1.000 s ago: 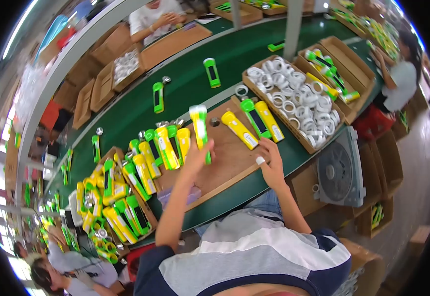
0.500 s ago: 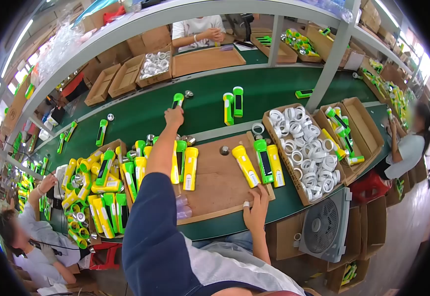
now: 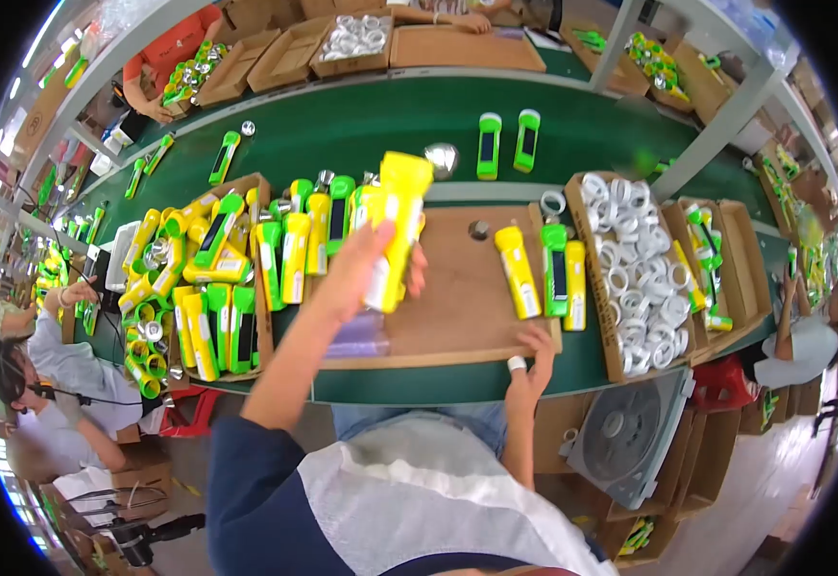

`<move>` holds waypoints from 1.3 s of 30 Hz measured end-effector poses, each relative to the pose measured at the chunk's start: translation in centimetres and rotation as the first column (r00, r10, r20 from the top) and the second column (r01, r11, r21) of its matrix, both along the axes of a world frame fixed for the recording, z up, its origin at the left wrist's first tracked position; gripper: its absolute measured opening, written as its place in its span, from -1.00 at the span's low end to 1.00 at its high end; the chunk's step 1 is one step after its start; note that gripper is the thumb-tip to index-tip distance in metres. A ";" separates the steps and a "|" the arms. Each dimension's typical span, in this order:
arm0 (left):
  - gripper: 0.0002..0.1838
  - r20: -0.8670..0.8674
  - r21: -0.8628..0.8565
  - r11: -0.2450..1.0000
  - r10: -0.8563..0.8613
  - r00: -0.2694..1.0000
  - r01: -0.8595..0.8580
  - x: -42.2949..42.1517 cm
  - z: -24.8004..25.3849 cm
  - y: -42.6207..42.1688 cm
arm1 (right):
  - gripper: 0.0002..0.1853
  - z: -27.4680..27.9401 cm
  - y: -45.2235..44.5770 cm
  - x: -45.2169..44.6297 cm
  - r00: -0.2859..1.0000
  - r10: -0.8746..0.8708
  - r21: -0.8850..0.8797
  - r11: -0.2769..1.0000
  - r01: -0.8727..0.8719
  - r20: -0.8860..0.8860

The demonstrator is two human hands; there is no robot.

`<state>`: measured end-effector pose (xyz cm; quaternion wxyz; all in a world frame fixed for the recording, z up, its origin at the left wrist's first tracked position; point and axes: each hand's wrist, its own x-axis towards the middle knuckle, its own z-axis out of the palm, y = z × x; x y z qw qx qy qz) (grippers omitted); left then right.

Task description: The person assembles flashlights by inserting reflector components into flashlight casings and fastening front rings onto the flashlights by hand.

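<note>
My left hand point(image 3: 359, 264) is closed around a yellow flashlight point(image 3: 403, 202), raised over the brown tray point(image 3: 448, 274) with its wide head up. Just right of that head shows a blurred silver reflector cup point(image 3: 441, 160); whether they touch I cannot tell. My right hand point(image 3: 532, 370), white wrap on its thumb, rests at the tray's front right edge with thumb and fingers apart. Above it stand a yellow flashlight point(image 3: 518, 273), a green one point(image 3: 554, 271) with a dark panel, and another yellow one point(image 3: 575, 286). A small metal part point(image 3: 478, 229) lies near the tray's back edge.
Boxes of flashlights point(image 3: 209, 331) stand left; a box of white rings point(image 3: 635, 278) stands right. Two green flashlights point(image 3: 489, 146) are on the green belt point(image 3: 342, 125) behind. A grey fan point(image 3: 625, 432) sits low right. Metal posts point(image 3: 736, 130) rise beyond. Co-workers sit on both sides.
My left hand has come back from the belt to above the tray, now with a yellow flashlight in it. My right hand stays by the tray edge. The whole view has shifted.
</note>
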<state>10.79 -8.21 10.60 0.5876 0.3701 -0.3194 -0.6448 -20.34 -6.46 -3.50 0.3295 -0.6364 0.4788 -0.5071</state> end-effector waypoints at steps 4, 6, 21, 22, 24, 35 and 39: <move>-0.35 0.094 -0.089 0.991 -0.089 0.992 0.098 -6.2 -2.0 6.9 | -0.60 5.4 0.5 2.4 0.890 0.269 0.038 0.952 -0.303 0.370; -0.25 0.087 0.018 0.978 -0.207 0.975 0.206 -7.1 -3.3 9.0 | -0.58 7.6 0.0 3.9 0.616 0.337 0.144 0.788 -0.598 0.712; -0.36 0.497 0.159 0.987 -0.080 0.864 0.001 -7.1 -3.9 11.5 | -0.72 8.8 -0.7 7.5 0.638 0.770 -0.089 0.636 -0.766 0.005; -0.36 0.506 0.157 0.988 -0.069 0.860 -0.013 -7.2 -3.8 11.5 | -0.70 9.1 -0.8 7.4 0.617 0.786 -0.096 0.612 -0.785 -0.034; -0.38 0.485 0.143 0.990 -0.068 0.872 -0.002 -7.3 -3.7 11.5 | -0.68 9.9 -1.8 7.1 0.567 0.815 -0.114 0.556 -0.823 -0.121; -0.68 0.471 -0.021 0.983 0.168 0.866 -0.180 -4.3 -4.2 16.1 | -0.19 0.6 -36.5 16.8 0.603 -0.095 -0.188 0.978 -0.093 -0.792; -0.63 0.455 0.005 0.948 0.281 0.845 -0.318 -2.8 -4.1 18.5 | -0.18 -4.9 -43.0 17.5 0.431 -0.055 -0.066 0.998 -0.010 -0.900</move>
